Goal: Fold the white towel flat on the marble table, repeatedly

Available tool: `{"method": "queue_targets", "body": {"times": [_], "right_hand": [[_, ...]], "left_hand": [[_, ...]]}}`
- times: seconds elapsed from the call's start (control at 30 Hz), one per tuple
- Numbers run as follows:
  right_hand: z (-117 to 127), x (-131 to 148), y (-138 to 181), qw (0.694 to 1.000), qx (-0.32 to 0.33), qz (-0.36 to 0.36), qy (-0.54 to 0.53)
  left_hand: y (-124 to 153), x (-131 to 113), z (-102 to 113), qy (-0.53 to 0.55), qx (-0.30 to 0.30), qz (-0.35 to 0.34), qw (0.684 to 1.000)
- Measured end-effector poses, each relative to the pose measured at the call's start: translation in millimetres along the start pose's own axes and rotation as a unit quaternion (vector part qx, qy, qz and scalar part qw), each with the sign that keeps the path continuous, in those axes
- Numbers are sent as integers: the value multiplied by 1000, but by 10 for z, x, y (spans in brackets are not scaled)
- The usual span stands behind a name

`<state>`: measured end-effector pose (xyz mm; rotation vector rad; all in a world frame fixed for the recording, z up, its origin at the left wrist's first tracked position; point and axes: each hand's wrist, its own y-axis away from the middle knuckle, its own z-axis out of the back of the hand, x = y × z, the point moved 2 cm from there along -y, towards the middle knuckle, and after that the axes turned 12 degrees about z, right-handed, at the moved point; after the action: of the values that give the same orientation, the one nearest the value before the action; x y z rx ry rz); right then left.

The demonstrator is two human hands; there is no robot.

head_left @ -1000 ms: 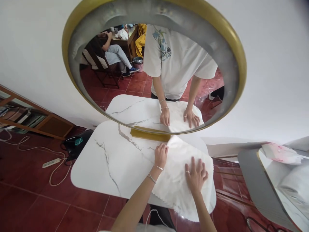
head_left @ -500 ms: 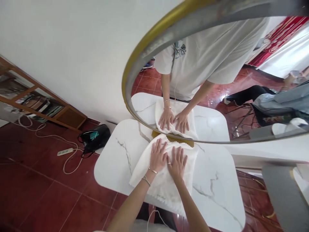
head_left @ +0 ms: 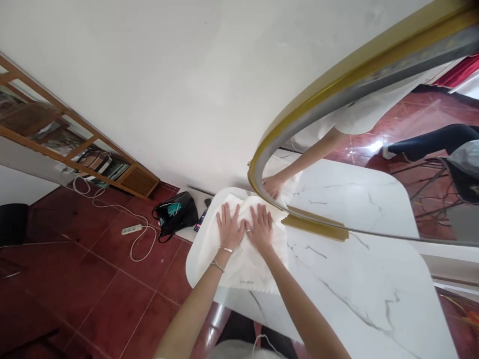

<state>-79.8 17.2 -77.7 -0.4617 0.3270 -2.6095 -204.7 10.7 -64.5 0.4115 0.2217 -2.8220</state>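
Note:
A white cloth (head_left: 249, 269) lies spread over the left end of the white marbled tabletop (head_left: 337, 294), its far edge close to the wall. Flat on it, with fingers spread, rests my left hand (head_left: 230, 230); a bracelet circles the wrist. Beside it my right hand (head_left: 261, 228), wearing a ring, presses on the same cloth, also with fingers apart. The two thumbs nearly meet. Part of the cloth is hidden under both palms.
A gold-rimmed mirror (head_left: 318, 114) stands at the table's back on a gold base (head_left: 318, 227), reflecting my arm and a seated person's leg. On the left are a black bag (head_left: 177, 217), a power strip (head_left: 131, 229) with cable on red floor tiles, and a wooden shelf (head_left: 93, 149).
Both hands have slid the cloth leftward along the tabletop, from in front of the mirror base to the left end. The view has turned left as well.

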Motion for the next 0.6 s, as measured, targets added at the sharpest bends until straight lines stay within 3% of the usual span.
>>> {"method": "queue_targets", "body": {"times": [0.23, 0.37, 0.47, 0.6], "right_hand": [[-130, -189, -539, 995, 37, -98, 3], [-220, -144, -829, 997, 55, -51, -22], [-247, 39, -849, 996, 66, 39, -36], [-159, 432, -444, 977, 108, 170, -65]], "left_hand": [[-634, -123, -95, -4, 34, -42, 999], [-878, 71, -50, -7, 36, -17, 999], [-746, 318, 49, -14, 23, 28, 999], [-71, 637, 244, -17, -20, 83, 996]]}}
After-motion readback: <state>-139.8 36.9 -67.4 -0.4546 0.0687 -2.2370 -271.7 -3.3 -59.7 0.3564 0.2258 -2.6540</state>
